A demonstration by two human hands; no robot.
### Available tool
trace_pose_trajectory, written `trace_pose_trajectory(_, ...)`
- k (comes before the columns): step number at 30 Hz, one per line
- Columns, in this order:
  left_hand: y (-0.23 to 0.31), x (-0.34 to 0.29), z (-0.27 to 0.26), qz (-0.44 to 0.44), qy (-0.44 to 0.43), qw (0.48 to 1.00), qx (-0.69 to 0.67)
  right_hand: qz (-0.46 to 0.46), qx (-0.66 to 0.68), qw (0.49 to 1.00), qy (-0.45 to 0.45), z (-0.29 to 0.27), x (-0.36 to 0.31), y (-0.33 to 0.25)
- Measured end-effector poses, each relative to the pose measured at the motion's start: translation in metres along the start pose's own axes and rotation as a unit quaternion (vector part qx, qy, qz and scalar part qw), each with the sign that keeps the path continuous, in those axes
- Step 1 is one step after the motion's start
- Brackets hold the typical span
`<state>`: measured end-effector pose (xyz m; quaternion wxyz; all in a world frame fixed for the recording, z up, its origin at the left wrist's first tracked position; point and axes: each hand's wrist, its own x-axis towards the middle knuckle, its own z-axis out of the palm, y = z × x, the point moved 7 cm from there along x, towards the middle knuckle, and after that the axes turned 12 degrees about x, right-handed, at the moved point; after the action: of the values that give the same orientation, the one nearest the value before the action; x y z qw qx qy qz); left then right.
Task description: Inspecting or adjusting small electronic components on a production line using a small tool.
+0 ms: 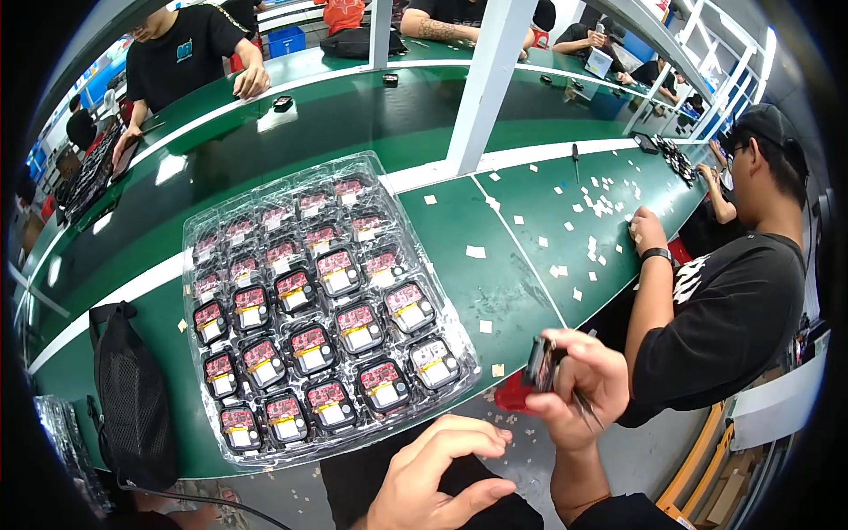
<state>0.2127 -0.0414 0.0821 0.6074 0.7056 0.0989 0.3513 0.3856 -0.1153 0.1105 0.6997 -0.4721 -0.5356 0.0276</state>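
Note:
My right hand [587,389] pinches a small black device housing [541,364] beyond the table's near edge, with its circuit side turned partly away. A thin metal tool [586,412], perhaps tweezers, lies along the palm of that hand. My left hand [437,473] is beside it with nothing in it, fingers apart and slightly curved. In front of both hands, a clear plastic tray [459,340] holds rows of black square housings [311,347] with red circuit boards and silver batteries. Something red [512,395] shows behind the held housing; I cannot tell what it is.
Small pale paper squares [605,208] are scattered over the green table [442,231]. A black mesh bag [132,397] lies left of the tray. A white post [481,97] rises beyond it. A screwdriver [576,163] lies farther right. A co-worker [724,300] sits close on my right.

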Motion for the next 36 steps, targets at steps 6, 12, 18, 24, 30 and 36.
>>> trace_pose_trajectory(6,-0.003,0.014,-0.004,0.012,-0.003,0.997,-0.077,0.052,0.107,0.984,-0.133,0.032,-0.015,-0.023)
trace_pose_trajectory(12,-0.008,0.01,-0.006,0.039,0.093,0.96,-0.263,0.035,0.025,0.991,-0.13,0.038,-0.016,-0.025)
trace_pose_trajectory(18,-0.006,0.009,-0.025,0.064,0.159,0.96,-0.221,0.083,-0.099,0.982,-0.139,0.035,-0.014,-0.028)
trace_pose_trajectory(24,-0.007,0.008,-0.031,0.025,0.193,0.97,-0.147,-0.058,-0.206,0.956,-0.203,0.056,-0.003,-0.041)
trace_pose_trajectory(30,-0.009,0.006,-0.035,0.006,0.189,0.97,-0.154,-0.134,-0.216,0.947,-0.196,0.063,0.0,-0.045)
trace_pose_trajectory(36,-0.007,0.007,-0.032,0.006,0.178,0.971,-0.162,-0.158,-0.246,0.935,-0.201,0.063,-0.001,-0.048)
